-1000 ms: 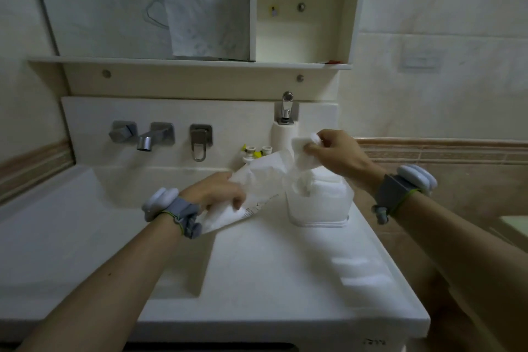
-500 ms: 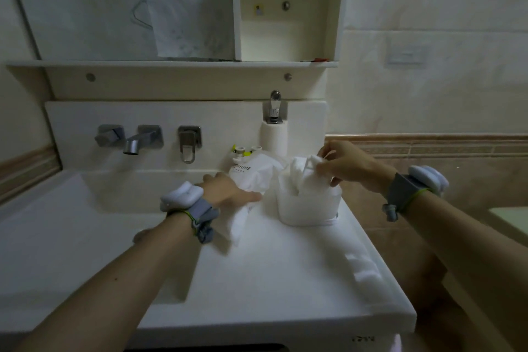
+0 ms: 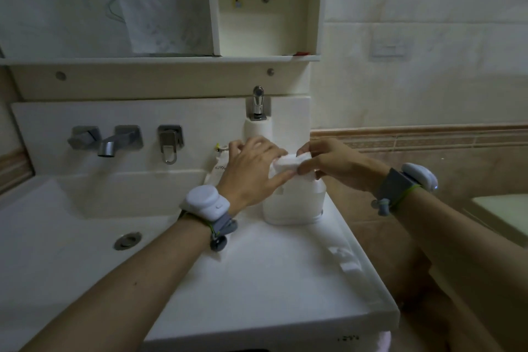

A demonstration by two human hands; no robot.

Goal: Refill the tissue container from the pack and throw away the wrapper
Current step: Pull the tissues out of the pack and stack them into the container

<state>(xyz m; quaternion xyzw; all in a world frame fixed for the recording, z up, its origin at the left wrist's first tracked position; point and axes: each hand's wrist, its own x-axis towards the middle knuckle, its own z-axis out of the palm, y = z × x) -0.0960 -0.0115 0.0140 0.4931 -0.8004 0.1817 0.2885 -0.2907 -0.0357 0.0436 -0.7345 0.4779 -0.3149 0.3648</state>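
A white translucent tissue container (image 3: 294,204) stands on the vanity counter to the right of the basin. A wad of white tissues (image 3: 288,163) sticks out of its top. My right hand (image 3: 331,164) pinches the tissues from the right. My left hand (image 3: 251,171) lies against them from the left with its fingers stretched over the top. The white plastic wrapper (image 3: 218,168) lies behind my left hand against the backsplash, mostly hidden.
A soap pump bottle (image 3: 257,123) stands behind the container. The basin (image 3: 85,226) with its drain (image 3: 127,240) lies to the left, wall taps (image 3: 114,140) above it. A shelf and open cabinet niche (image 3: 265,6) hang above. The counter edge (image 3: 371,280) drops off at the right.
My left hand let go of the wrapper and moved right onto the tissues. The wrapper now lies behind it. My right hand stays on the tissues at the container's top.
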